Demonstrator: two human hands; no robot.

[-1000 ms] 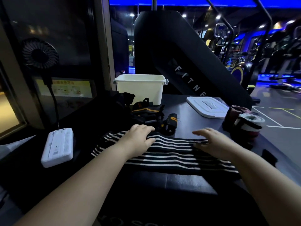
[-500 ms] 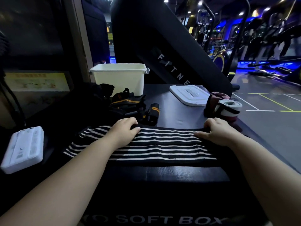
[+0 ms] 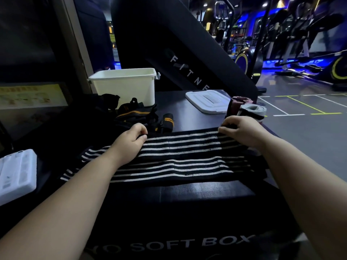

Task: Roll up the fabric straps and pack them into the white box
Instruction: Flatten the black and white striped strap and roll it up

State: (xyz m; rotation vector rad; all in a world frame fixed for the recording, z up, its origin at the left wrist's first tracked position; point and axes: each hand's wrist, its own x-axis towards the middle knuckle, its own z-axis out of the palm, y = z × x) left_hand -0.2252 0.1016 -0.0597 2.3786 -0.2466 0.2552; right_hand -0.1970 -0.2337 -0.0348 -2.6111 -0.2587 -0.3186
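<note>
Fingers [image 3: 141, 130] of my left hand [image 3: 129, 142] are curling onto the far edge of the striped strap [image 3: 187, 158], thumb closing against them in a pinch. Right hand [image 3: 242, 133] is gripping the same edge further along, fingers bent over it.

The strap is lying flat and full-width across the worktop [image 3: 187, 113], close to me. No turn is showing in it yet, so I am judging this to be the very start of its roll.

Just beyond my right hand, two rolled straps [image 3: 251, 109] are sitting by the worktop's edge, done but not packed. Ahead of my left hand, a small black-and-orange roll [image 3: 166, 121] is standing beside a loose heap of black-and-orange straps [image 3: 135, 113], which are waiting to be rolled.

The white box [image 3: 125, 87] is standing open at the back, its lid [image 3: 208, 101] lying off to the right. I cannot see inside it and nothing is showing above the rim.

I am reckoning the packing itself is mostly ahead.
</note>
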